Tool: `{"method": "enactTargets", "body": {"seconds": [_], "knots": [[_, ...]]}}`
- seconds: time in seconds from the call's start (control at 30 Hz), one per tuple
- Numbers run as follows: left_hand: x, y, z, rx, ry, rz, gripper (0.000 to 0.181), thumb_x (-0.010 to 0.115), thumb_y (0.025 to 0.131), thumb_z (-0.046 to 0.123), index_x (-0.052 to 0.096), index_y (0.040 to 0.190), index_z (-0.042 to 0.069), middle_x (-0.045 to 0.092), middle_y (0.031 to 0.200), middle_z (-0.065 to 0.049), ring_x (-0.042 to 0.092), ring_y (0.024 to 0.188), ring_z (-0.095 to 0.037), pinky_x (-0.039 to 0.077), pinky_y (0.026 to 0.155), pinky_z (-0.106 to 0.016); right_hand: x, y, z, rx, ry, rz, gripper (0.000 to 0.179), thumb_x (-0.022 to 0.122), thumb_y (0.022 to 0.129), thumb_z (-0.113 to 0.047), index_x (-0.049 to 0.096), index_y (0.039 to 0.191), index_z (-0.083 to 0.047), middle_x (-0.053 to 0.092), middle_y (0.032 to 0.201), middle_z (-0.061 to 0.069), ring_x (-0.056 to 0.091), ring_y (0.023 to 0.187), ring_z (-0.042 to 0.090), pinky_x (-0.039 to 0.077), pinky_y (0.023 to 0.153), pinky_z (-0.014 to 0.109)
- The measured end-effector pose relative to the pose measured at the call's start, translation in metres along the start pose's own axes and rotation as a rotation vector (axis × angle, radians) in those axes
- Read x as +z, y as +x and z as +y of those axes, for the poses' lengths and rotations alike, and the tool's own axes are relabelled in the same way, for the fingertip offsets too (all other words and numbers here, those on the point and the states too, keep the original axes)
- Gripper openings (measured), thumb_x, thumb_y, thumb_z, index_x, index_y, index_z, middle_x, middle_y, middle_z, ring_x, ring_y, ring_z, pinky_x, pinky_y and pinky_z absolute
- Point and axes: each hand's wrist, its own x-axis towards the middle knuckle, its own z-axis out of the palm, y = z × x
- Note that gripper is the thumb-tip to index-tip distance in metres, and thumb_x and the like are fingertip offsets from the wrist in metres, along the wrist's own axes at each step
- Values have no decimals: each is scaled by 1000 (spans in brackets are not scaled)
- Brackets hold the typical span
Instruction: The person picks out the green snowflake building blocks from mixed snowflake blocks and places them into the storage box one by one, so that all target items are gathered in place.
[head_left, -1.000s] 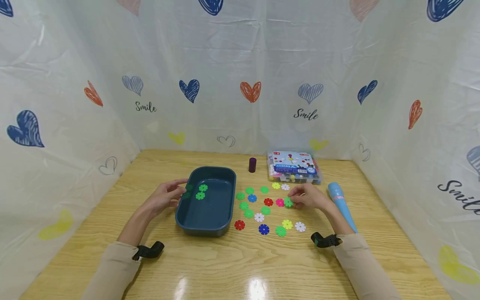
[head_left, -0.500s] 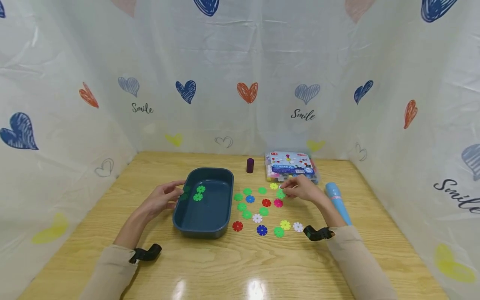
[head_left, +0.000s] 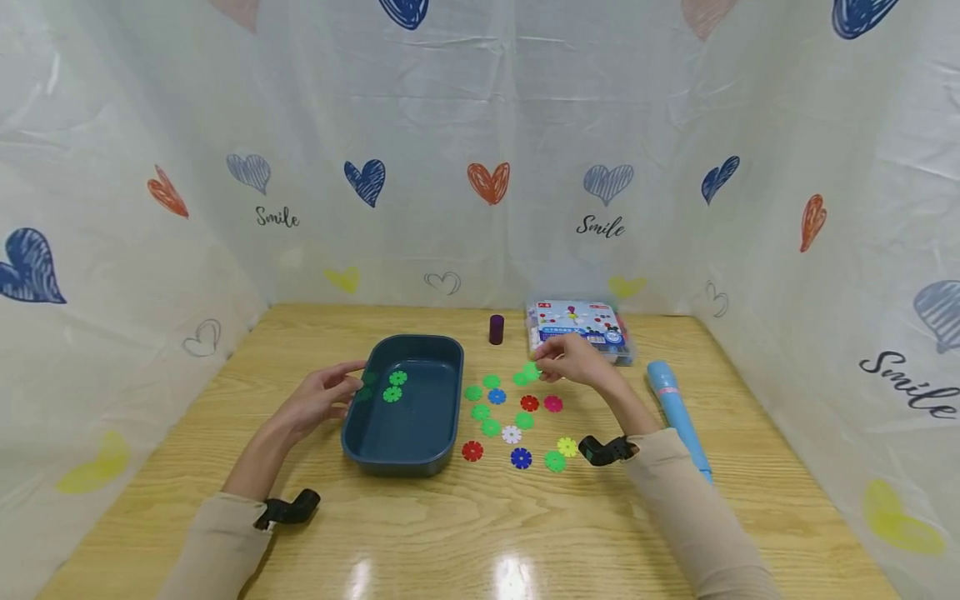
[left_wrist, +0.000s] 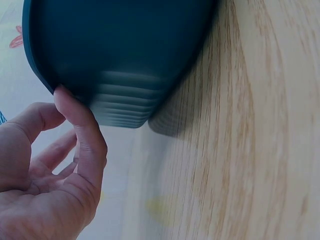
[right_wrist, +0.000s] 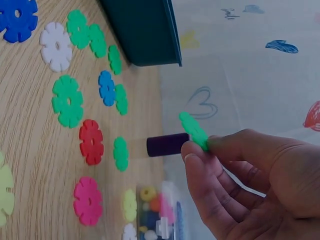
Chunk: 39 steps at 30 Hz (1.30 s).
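My right hand (head_left: 572, 358) pinches a green snowflake disc (right_wrist: 194, 131) between thumb and fingertips, raised over the table before a clear plastic box. In the left part of the table stands a dark teal tray (head_left: 402, 469) with two green snowflake discs (head_left: 395, 386) inside. My left hand (head_left: 318, 398) is at the tray's left side, a fingertip touching its rim in the left wrist view and the other fingers loosely bent. Right of the tray lie flat snowflake discs in green, red (head_left: 529, 403), pink (head_left: 553, 404), blue (head_left: 521, 458), white (head_left: 512, 434) and yellow (head_left: 567, 447).
A clear box (head_left: 581, 321) with a printed lid and colourful beads stands at the back right, partly behind my right hand. Left of it is a small dark purple cylinder (head_left: 497, 329). A light blue stick-like object (head_left: 678, 417) lies near my right forearm. A heart-printed curtain (head_left: 420, 125) encloses the table.
My right hand has lifted the green disc from among the others and moved it left and back. The left hand stays at the tray's side. The head view has shifted slightly.
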Motion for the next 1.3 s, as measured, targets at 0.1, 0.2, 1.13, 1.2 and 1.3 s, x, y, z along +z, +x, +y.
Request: {"method": "enactTargets", "body": {"seconds": [0.1, 0.2, 1.13, 1.2, 1.3], "knots": [[0, 0, 0, 1, 4, -1, 58, 57, 100, 29, 37, 151, 12, 56, 99, -2, 56, 83, -12, 54, 67, -25, 4, 6, -5, 5, 1, -3, 18, 61, 94, -4, 67, 107, 7, 69, 99, 25, 70, 88, 42, 57, 81, 52], [0, 0, 1, -10, 1, 10, 57, 58, 99, 29, 39, 150, 13, 56, 102, -5, 56, 84, -13, 55, 68, -25, 7, 11, -10, 0, -21, -4, 17, 60, 95, -6, 68, 106, 5, 70, 97, 22, 69, 90, 44, 57, 81, 51], [1, -2, 2, -16, -32, -6, 58, 57, 100, 28, 37, 151, 11, 56, 100, -4, 57, 80, -10, 54, 65, -23, 50, 51, -60, -85, 18, -57, 17, 59, 96, -6, 69, 106, 4, 70, 94, 20, 72, 76, 23, 60, 74, 37], [2, -2, 2, -14, -36, -6, 57, 56, 100, 28, 37, 151, 10, 56, 100, -4, 57, 80, -9, 54, 65, -22, 55, 54, -63, -98, 21, -63, 17, 59, 96, -4, 69, 106, 5, 70, 93, 21, 72, 77, 28, 60, 77, 41], [2, -1, 2, -9, -36, -8, 56, 56, 101, 26, 37, 151, 10, 57, 100, -3, 57, 80, -9, 54, 65, -22, 63, 57, -67, -116, 20, -74, 18, 59, 96, -5, 70, 106, 5, 70, 92, 22, 71, 85, 39, 59, 79, 46]]}}
